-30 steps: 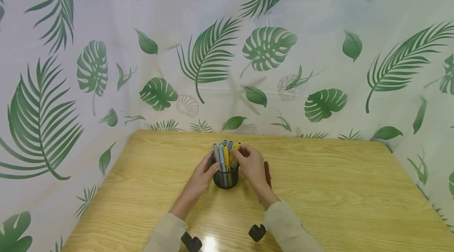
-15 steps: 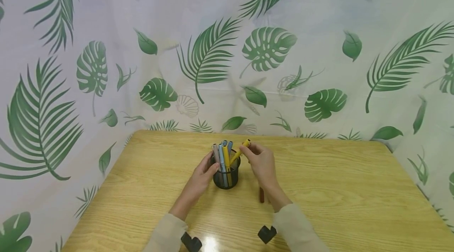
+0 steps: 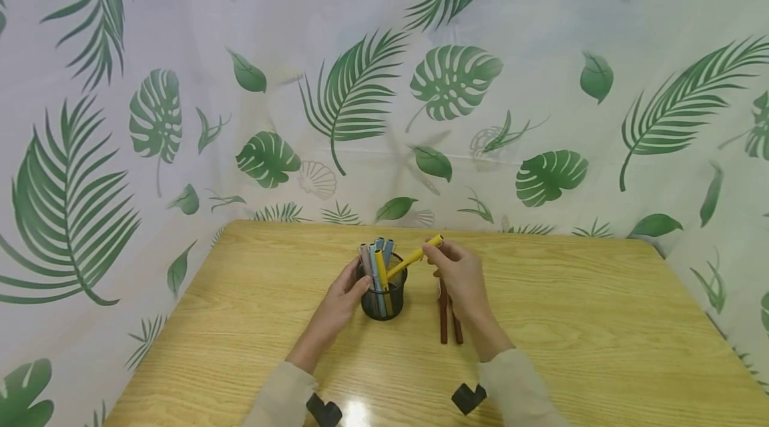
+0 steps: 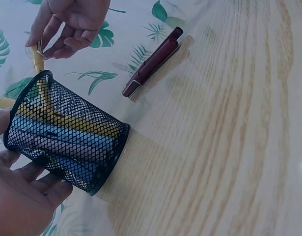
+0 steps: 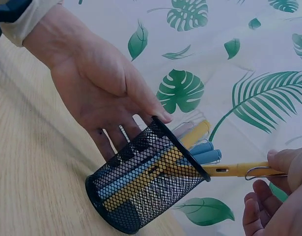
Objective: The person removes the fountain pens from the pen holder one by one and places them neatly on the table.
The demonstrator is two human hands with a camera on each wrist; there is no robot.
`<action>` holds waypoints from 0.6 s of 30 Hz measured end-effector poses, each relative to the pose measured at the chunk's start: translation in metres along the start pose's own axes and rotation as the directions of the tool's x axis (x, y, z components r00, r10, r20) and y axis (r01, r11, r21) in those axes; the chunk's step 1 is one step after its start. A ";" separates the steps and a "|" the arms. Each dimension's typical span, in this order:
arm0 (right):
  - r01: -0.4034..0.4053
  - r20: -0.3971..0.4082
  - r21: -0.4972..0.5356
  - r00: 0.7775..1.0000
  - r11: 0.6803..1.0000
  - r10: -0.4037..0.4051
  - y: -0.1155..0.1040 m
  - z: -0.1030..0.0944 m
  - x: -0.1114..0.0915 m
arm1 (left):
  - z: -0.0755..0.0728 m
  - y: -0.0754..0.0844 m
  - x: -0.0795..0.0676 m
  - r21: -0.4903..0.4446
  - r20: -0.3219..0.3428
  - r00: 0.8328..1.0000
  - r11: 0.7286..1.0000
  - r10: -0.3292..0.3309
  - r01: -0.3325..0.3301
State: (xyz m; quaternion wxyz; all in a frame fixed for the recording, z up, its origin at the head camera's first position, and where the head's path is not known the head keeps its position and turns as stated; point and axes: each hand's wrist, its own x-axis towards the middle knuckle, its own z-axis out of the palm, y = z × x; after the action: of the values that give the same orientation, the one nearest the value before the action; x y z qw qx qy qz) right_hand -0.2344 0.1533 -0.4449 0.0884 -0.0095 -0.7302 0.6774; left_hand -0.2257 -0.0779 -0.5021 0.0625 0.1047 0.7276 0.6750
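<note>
A black mesh pen cup (image 3: 382,303) stands on the table, holding several blue, grey and yellow pens. My left hand (image 3: 339,297) grips its left side, thumb near the rim and fingers around the mesh, as the right wrist view also shows. Between thumb and fingers, my right hand (image 3: 467,277) pinches a yellow pen (image 5: 234,170) by its clip end. That pen leans right over the rim, its lower end inside the cup. A second yellow pen (image 3: 381,270) sits among the others. Two dark red pens (image 4: 153,61) lie side by side right of the cup, partly below my right hand.
The wooden table (image 3: 577,320) extends to both sides of the cup. A leaf-patterned cloth (image 3: 372,100) hangs behind it and along the sides. Dark wrist-worn pieces (image 3: 468,399) show near both sleeves.
My right hand has moved right, drawing the yellow pen outward so that it tilts over the rim. The red pens have come into fuller view. My left hand stays on the cup.
</note>
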 end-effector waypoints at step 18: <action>-0.077 0.020 0.054 0.997 0.996 0.076 0.000 -0.022 0.002 | -0.001 -0.003 0.002 -0.030 0.011 1.000 1.000 -0.002 0.003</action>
State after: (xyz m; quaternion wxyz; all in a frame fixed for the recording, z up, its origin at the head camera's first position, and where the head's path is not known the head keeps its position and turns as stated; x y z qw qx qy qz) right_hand -0.2332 0.1756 -0.4428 0.0560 -0.0290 -0.7112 0.7002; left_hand -0.2283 -0.0783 -0.5047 0.0688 0.1066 0.7170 0.6854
